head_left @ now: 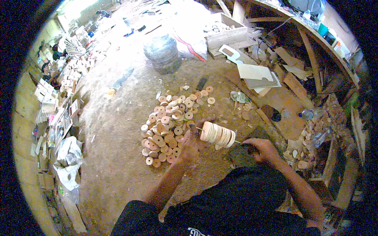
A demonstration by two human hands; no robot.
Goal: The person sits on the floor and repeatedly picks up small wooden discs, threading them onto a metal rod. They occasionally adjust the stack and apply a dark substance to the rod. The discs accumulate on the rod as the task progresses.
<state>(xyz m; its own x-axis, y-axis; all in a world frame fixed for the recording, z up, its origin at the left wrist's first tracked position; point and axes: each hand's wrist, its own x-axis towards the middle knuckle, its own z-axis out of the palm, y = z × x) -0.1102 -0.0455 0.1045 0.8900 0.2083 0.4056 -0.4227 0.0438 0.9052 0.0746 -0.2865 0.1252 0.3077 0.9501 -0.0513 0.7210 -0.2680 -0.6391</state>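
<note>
The pale, cylinder-shaped stack of round wooden discs (217, 135), threaded on a thin straight rod (238, 142), is just right of the loose heap of tan, centre-holed wooden discs (165, 128). It should handle as fairly light and hard, with dry faces that grip well; the discs probably turn or slide along the rod, so the bare rod at both ends seems the sound hold, or a palm under the middle.

Its long axis runs crosswise and slightly aslant: the left end points toward the heap, the right end away from it and nearer the body. The bare right hand (263, 150), farther right of the heap, has its fingers curled closed on the rod's right end. The bare left hand (189, 146), at the heap's right edge, is partly curled by the other end; whether it grips there I cannot tell.
</note>
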